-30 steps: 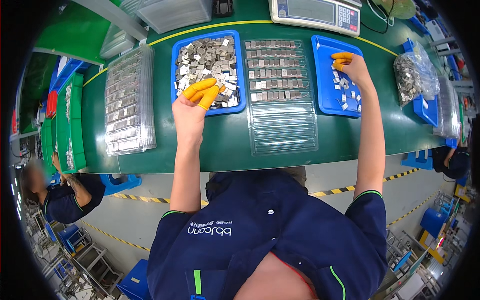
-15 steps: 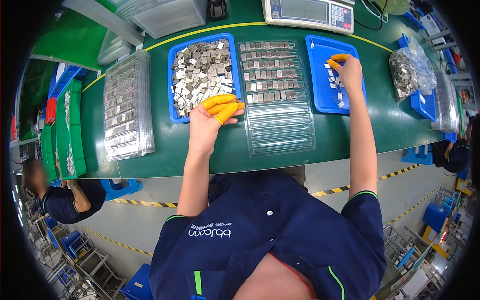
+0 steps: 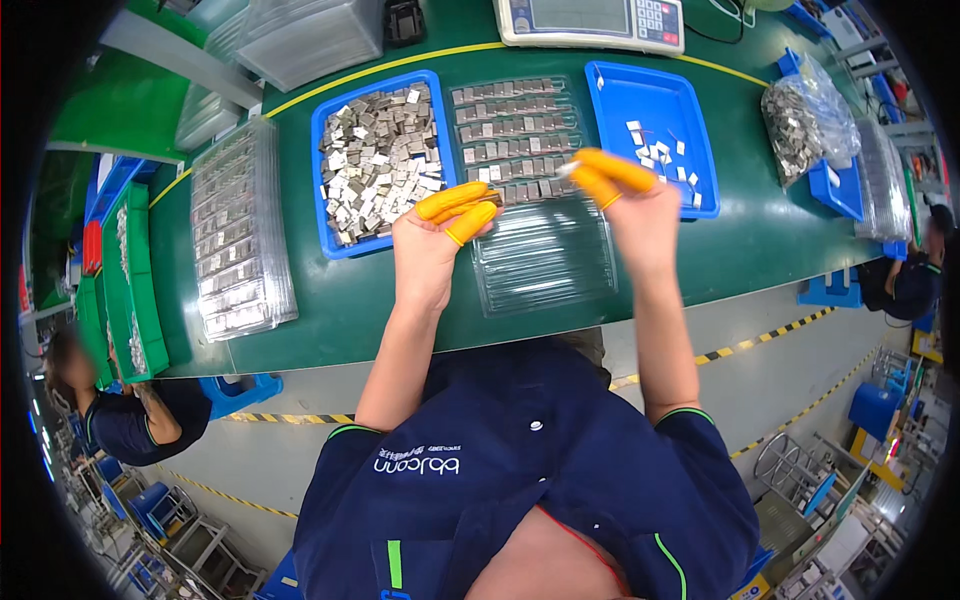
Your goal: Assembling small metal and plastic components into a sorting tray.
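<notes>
My left hand (image 3: 430,238), with yellow finger cots on its fingertips, pinches a small grey metal block (image 3: 493,197) over the left edge of a clear ridged plastic tray (image 3: 545,265). Rows of the same blocks fill the upper grooves of that tray; its lower grooves are bare. Above the tray's right side, my right hand (image 3: 640,215) is smeared by motion. Between its yellow-capped finger and thumb a small white piece (image 3: 566,171) shows. To the left, a blue tray (image 3: 317,165) is heaped with metal blocks. The blue tray at right (image 3: 640,92) holds several small white pieces.
Stacked clear trays with blocks (image 3: 240,230) lie at the left beside green bins (image 3: 150,330). A scale (image 3: 590,28) and clear boxes (image 3: 310,35) stand at the back. At right is a bag of parts (image 3: 795,135). Another person (image 3: 150,410) sits at far left.
My right hand has left the right blue tray and moved left over the clear tray, carrying a small white piece. My left hand still pinches near the same spot.
</notes>
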Motion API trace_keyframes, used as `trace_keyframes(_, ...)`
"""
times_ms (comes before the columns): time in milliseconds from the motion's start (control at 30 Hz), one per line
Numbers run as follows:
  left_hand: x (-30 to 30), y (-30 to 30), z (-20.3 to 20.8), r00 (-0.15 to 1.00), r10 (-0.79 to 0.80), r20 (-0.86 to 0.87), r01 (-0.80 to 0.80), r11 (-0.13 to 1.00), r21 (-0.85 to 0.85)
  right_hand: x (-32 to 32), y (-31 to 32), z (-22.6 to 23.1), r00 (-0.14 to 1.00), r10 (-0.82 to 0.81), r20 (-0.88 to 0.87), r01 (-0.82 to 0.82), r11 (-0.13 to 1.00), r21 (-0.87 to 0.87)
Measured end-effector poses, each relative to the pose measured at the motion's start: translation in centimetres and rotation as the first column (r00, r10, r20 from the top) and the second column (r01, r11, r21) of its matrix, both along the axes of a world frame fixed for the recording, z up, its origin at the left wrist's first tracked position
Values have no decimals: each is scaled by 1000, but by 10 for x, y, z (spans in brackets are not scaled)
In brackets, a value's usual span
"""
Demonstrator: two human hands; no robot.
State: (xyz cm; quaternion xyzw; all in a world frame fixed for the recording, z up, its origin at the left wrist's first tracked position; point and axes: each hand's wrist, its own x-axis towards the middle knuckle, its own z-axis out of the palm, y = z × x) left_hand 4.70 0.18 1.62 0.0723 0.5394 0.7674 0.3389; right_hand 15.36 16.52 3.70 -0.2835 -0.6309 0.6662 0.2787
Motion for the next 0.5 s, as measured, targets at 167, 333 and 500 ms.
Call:
trace_keyframes(167,12,11,1,997,-67,25,67,998,9,9,-31,-3,996,80,29,-81,997,13)
trace_keyframes(333,16,11,-2,998,-69,4,69,997,-29,14,-30,-4,997,64,47,-68,993,96)
trace_keyframes(500,14,8,-3,993,-105,-46,102,993,-57,19,-29,-3,994,78,80,-96,964,247)
